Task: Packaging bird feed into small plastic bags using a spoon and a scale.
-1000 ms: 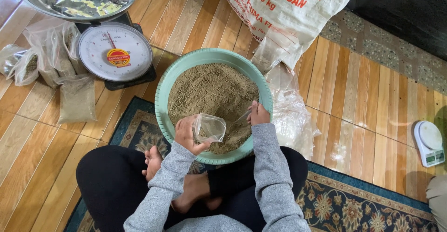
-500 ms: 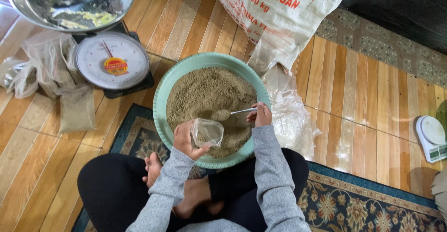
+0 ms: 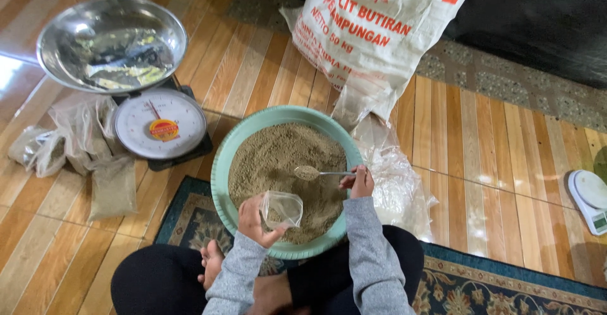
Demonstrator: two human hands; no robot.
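A wide pale green basin [image 3: 222, 163] full of brown granular powder [image 3: 278, 157] sits on the floor in front of my crossed legs. My left hand [image 3: 253, 221] holds a small clear plastic bag [image 3: 282, 208] open over the near side of the basin. My right hand [image 3: 360, 182] grips the handle of a metal spoon [image 3: 313, 173], whose bowl is heaped with powder and held level above the basin, just above and right of the bag.
A dial kitchen scale [image 3: 161, 125] with a steel bowl [image 3: 110, 43] stands at the left, with several filled plastic bags [image 3: 95, 157] beside it. A large white printed sack [image 3: 373, 30] lies behind the basin. A small white digital scale [image 3: 589, 198] sits at the right edge.
My right hand has lifted the spoon out of the powder with a heaped load and brought it over the basin towards the bag. The bag stays held open.
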